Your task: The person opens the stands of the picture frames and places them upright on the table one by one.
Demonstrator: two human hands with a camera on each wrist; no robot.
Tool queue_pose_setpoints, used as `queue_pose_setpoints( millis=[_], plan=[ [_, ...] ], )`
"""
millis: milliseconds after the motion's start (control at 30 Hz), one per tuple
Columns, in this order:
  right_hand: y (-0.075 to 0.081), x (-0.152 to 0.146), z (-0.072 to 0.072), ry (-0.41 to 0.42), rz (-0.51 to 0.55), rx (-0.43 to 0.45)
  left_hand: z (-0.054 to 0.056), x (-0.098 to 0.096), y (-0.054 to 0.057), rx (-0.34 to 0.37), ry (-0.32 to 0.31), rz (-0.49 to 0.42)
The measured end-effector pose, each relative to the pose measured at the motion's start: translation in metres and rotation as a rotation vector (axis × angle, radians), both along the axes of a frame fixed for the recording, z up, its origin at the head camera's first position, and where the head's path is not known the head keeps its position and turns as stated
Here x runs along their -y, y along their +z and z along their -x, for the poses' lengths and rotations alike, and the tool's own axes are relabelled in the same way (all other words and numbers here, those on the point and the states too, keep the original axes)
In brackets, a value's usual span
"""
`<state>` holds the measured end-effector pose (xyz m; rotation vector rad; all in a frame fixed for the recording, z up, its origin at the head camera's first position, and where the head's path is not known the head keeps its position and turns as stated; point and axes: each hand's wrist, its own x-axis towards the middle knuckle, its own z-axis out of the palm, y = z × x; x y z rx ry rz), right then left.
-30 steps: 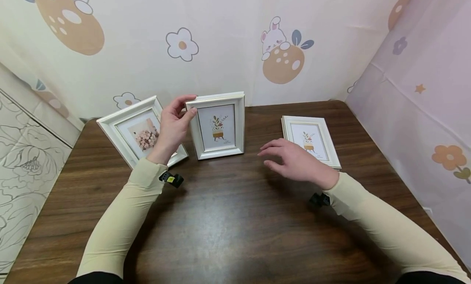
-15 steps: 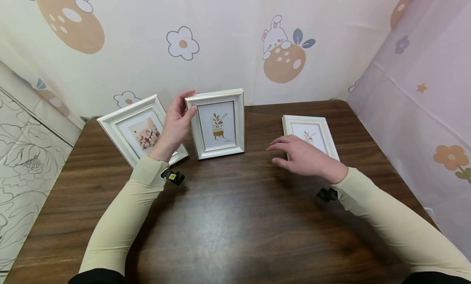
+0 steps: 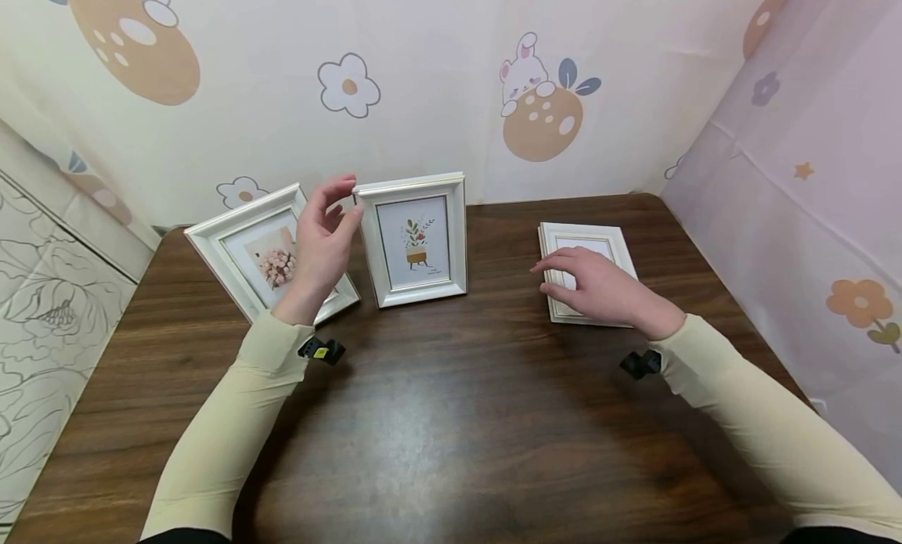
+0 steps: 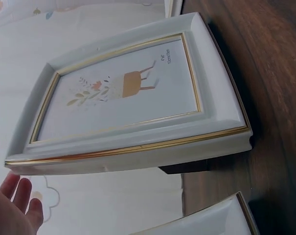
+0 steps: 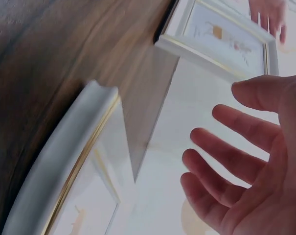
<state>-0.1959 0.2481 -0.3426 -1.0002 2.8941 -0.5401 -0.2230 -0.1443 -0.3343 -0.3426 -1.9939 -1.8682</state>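
Near the back of the table a white photo frame [image 3: 414, 293] with a potted-plant print stands upright. My left hand [image 3: 324, 243] is just left of its upper left corner, fingers loosely bent and holding nothing; the left wrist view shows the fingertips [image 4: 23, 188] close beside the frame's edge. Behind my left hand leans another white photo frame [image 3: 232, 270] with a pink bouquet picture. On the right, my right hand [image 3: 599, 290] hovers over a flat-lying white photo frame [image 3: 588, 229], covering much of its print. The right wrist view shows those fingers spread and relaxed.
The dark wooden table [image 3: 423, 419] fills the lower view. A patterned cloth wall [image 3: 430, 74] stands along its back edge, and another patterned sheet [image 3: 796, 184] rises at the right. At the far left is a panel with line-drawn flowers [image 3: 56, 348].
My left hand has let go of the upright plant-print frame and drawn slightly left. My right hand has moved right and a little back, over the flat frame.
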Motion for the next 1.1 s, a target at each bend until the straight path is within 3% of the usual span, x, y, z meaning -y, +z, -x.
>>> queue_pose_setpoints(
  millis=[167,400,567,667,833,967,1100],
  plan=[
    [0.0,-0.014,0.01,-0.07,0.09,0.021,-0.012,0.001,0.001,-0.053,0.018,0.025],
    [-0.004,-0.036,0.026,-0.252,0.137,0.092,-0.026,0.001,0.001,-0.181,0.04,0.058],
    [-0.006,-0.052,0.034,-0.335,0.129,0.152,-0.048,-0.006,0.013,-0.169,0.001,0.095],
    [-0.007,-0.062,0.039,-0.384,0.121,0.174,-0.054,-0.008,0.013,-0.116,-0.044,0.102],
    [-0.008,-0.08,0.056,-0.474,0.115,0.2,-0.051,-0.006,-0.003,-0.041,-0.18,0.158],
    [-0.011,-0.093,0.07,-0.52,0.102,0.21,-0.053,-0.007,-0.009,-0.01,-0.292,0.213],
    [-0.015,-0.104,0.08,-0.54,0.092,0.216,-0.06,-0.009,-0.012,0.017,-0.357,0.288]
  ],
)
